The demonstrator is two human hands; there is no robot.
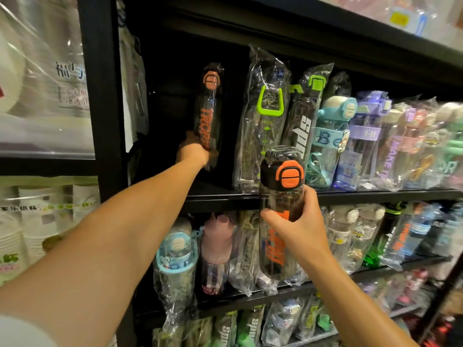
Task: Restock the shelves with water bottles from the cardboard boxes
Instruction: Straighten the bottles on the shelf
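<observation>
Left hand grips an orange-cap bottle w/ its base over the top shelf's left gap. Right hand clutches a second bottle nearer. Risk: slick wrap slips, bottle topples.

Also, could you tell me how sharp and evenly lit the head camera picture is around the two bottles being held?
Head view: the bottle in the right hand is crisp near the lens; the bottle gripped by the left hand sits in a dark shelf recess, its lettering readable; plastic wrappers throw glare; the far-right bottles smear into blur; wide-angle distortion bends the shelf edges.
</observation>
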